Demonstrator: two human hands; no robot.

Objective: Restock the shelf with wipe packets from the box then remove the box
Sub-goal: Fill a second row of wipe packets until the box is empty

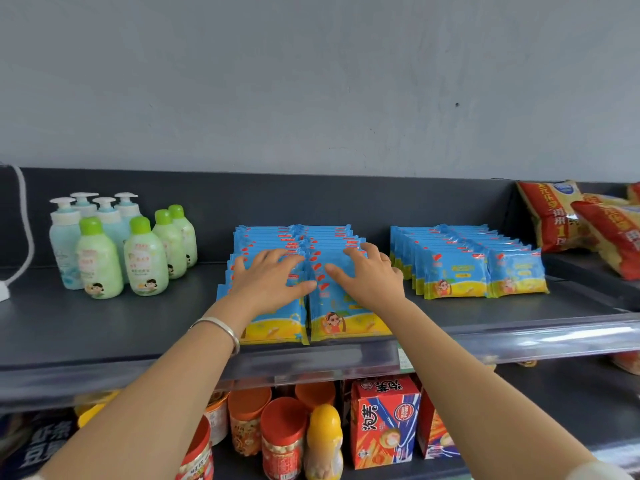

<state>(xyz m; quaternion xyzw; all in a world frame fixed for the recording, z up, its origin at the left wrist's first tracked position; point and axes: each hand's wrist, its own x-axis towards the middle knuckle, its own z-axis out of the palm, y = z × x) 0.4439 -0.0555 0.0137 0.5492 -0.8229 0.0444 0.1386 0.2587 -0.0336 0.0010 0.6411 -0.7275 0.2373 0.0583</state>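
Both hands lie flat with fingers spread, gripping nothing: the left hand (pixel 268 284) presses the left row and the right hand (pixel 363 277) the right row of a double block of blue-and-yellow plastic wipe packets (pixel 343 323) on the dark grey metal shelf (pixel 104 327). To square it well, press evenly and ease both rows back together so none topple. Right of this block sits a second block of the same packets (pixel 485 271); left of it, green and pale blue plastic bottles (pixel 121 244). The box is out of view
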